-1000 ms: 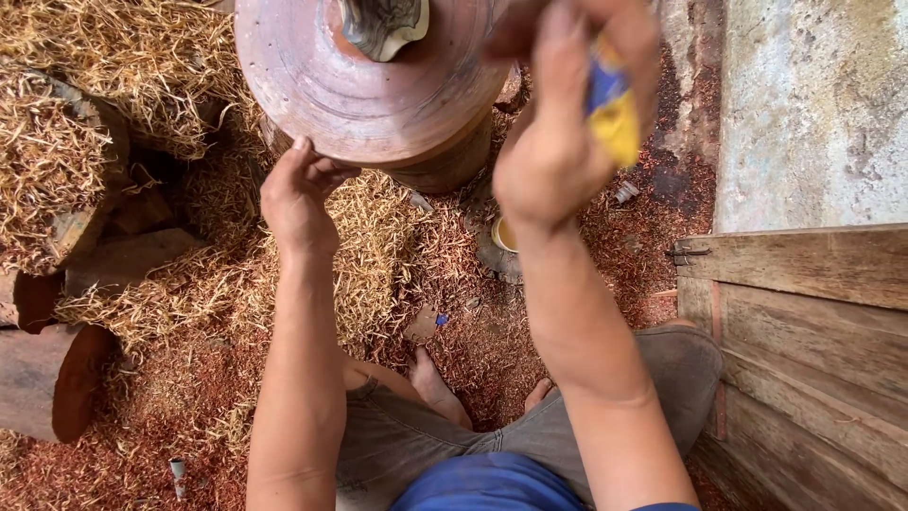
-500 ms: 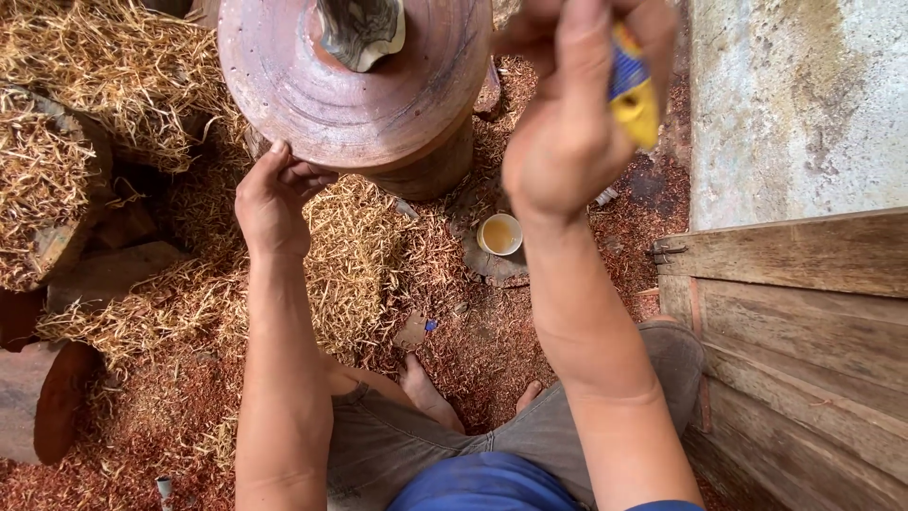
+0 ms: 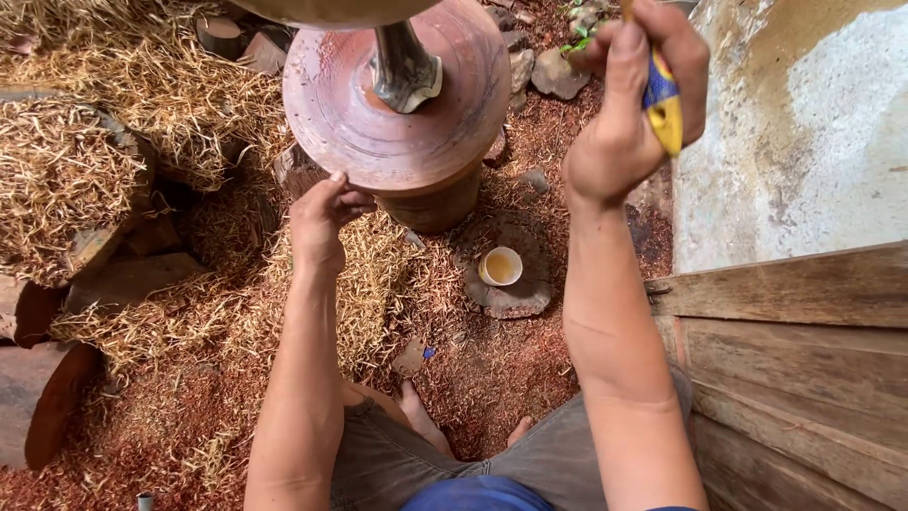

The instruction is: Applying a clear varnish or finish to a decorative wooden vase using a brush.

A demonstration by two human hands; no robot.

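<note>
- Since half a second ago, the round wooden disc sits further right and lower in the head view, and the small cup now shows in full between the forearms.
- Left hand rests at the disc's lower left edge, fingers curled against the rim and touching it; it grips nothing else.
- Right hand is raised to the right of the disc, closed in a fist around a yellow and blue handle; the tool's working end is out of view.
- Upright on the disc's middle stands a pale, flared stem, with a wide rounded form cut off by the top edge above it.
- Below the disc, a flat stone carries the cup, which holds a yellowish liquid; it lies well apart from both hands, nearer the right forearm.
- Reddish wood shavings cover the ground, with paler straw-coloured shavings heaped to the left.
- Weathered wooden planks stand at the right, below a stained wall.
- Bare feet show near the person's grey shorts at the bottom.
</note>
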